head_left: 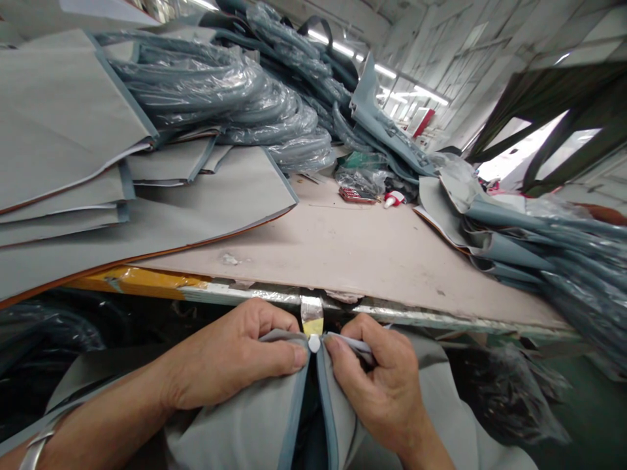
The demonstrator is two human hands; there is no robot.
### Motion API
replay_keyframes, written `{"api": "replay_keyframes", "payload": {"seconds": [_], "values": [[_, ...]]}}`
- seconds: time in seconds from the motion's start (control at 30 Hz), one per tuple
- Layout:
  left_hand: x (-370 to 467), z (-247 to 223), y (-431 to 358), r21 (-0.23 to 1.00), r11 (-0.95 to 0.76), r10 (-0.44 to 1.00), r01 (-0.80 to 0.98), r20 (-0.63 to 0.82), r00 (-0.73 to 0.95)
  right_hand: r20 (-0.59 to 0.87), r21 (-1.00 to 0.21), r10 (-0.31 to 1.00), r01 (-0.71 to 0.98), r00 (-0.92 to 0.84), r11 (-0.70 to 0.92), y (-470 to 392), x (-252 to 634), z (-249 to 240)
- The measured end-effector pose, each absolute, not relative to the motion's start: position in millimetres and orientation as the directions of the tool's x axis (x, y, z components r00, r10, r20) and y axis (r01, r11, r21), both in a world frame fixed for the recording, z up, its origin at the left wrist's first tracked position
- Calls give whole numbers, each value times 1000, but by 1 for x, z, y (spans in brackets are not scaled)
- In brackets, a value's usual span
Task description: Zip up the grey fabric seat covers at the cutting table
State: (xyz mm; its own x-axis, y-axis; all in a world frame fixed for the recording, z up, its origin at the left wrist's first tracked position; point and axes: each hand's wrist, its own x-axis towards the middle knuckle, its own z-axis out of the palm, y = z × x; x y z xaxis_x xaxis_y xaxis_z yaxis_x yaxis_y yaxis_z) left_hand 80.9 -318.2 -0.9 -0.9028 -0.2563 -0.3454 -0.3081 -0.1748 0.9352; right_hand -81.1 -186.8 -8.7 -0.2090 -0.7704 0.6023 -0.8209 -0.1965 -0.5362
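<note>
Though unlabelled, hands (pixel 230 365) pinch fabric (pixel 255 431).

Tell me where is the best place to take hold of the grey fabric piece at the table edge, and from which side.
Probably by its two blue-bound edges, near the top, one from each side. The grey fabric piece splits there along a dark gap, and the left hand and right hand already pinch those edges.

fabric piece (pixel 255 418): grey cloth, blue-grey piping on its edges; two piped edges drawn side by side, dark gap between them lower down; draped just below the table edge (pixel 235 294).
small white stud (pixel 314 343): round, pale; at the top where the two edges meet, directly under the foil-and-yellow tape patch on the table edge.
pose: cloth bunched, folds falling away from the table edge.
</note>
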Motion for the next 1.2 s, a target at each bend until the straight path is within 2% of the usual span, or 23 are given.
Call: {"api": "replay_keyframes", "payload": {"seconds": [0.37, 0.77, 1.03, 1.2], "values": [[80, 0, -317, 938, -175, -269, -300, -338, -902, 617, -544, -748, -820, -246, -179, -187, -78, -10], [77, -1, -312, 927, -207, -346, -313, -369, -863, 668, -468, -706, -871, -236, -152, -190, -76, -13], [79, -4, -311, 923, -230, -342, -309, -374, -862, 614, -502, -750, -855, -245, -132, -188, -81, -20], [80, -9, -314, 926, -203, -340, -318, -371, -864, 560, -568, -793, -808, -239, -158, -185, -85, -21]]}}
